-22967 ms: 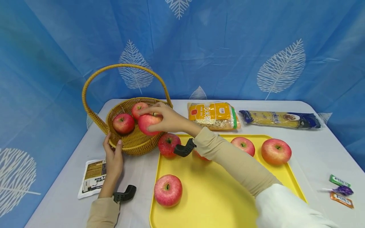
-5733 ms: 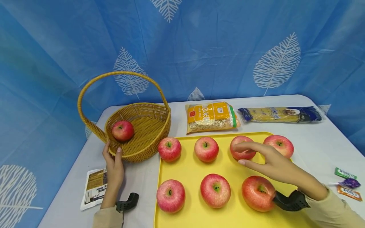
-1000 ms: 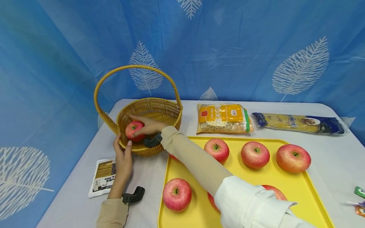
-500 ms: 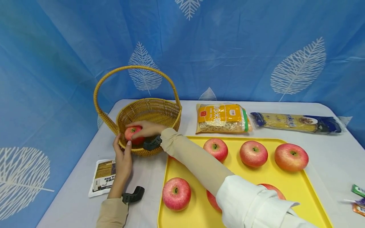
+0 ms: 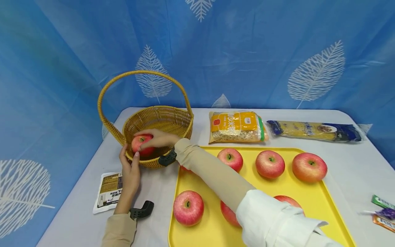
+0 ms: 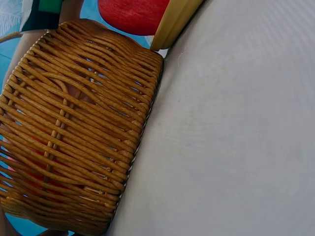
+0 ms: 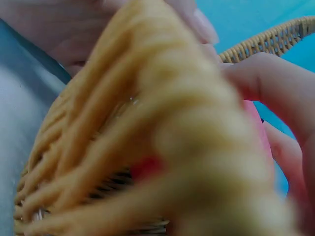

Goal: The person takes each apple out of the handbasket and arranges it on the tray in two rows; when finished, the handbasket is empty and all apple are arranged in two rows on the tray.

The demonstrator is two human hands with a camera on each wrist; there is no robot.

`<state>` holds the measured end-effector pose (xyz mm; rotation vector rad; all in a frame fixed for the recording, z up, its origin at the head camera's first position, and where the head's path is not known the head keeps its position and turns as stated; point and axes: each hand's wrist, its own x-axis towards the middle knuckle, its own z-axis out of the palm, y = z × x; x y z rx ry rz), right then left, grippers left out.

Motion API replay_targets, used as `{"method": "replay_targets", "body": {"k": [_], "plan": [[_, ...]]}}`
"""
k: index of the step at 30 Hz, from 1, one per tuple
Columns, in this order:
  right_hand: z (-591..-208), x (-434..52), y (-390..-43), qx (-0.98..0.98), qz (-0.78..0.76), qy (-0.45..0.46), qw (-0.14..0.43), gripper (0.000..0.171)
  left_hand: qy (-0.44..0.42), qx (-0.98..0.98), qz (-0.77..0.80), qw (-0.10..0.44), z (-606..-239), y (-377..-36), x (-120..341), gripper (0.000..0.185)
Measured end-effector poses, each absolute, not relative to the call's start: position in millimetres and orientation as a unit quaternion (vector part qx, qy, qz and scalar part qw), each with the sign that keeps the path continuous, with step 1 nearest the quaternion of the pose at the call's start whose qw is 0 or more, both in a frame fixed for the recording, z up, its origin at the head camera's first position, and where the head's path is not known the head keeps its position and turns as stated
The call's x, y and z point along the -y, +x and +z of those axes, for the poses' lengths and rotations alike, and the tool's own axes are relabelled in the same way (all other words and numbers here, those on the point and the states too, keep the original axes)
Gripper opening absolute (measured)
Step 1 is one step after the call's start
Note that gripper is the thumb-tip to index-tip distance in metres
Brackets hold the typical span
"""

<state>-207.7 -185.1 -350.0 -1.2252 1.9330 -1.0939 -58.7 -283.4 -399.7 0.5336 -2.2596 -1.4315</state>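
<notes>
Woven from golden wicker, the round basket with a tall hoop handle (image 5: 172, 120) sits on the grey table (image 5: 160, 185), just beside the flat yellow plastic tray (image 5: 216, 185). Inside the basket is one round red apple (image 5: 140, 143), and it looks like the only one in there. The right hand (image 5: 157, 139) reaches in and curls its fingers over this apple, holding it near the front wall. The left hand (image 5: 129, 168) grips the basket's front rim with thumb and fingers to keep it steady. Six more red apples (image 5: 270, 164) sit on the tray in two rows, and a seventh peeks out behind the right sleeve. So the job looks almost done: the tray is nearly full, and the basket apple is the last one left to go. Behind the tray lie a yellow bag of grain (image 5: 236, 126) and a long blue pack of noodles (image 5: 311, 129).
</notes>
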Motion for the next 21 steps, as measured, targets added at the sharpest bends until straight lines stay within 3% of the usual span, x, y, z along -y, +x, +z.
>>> {"method": "replay_targets", "body": {"k": [21], "plan": [[-329.4,136.4,-220.0,-0.717,-0.466,-0.408,0.320,0.057,0.185,0.813,-0.511,0.210,-399.9,-55.8,282.0,0.056]]}}
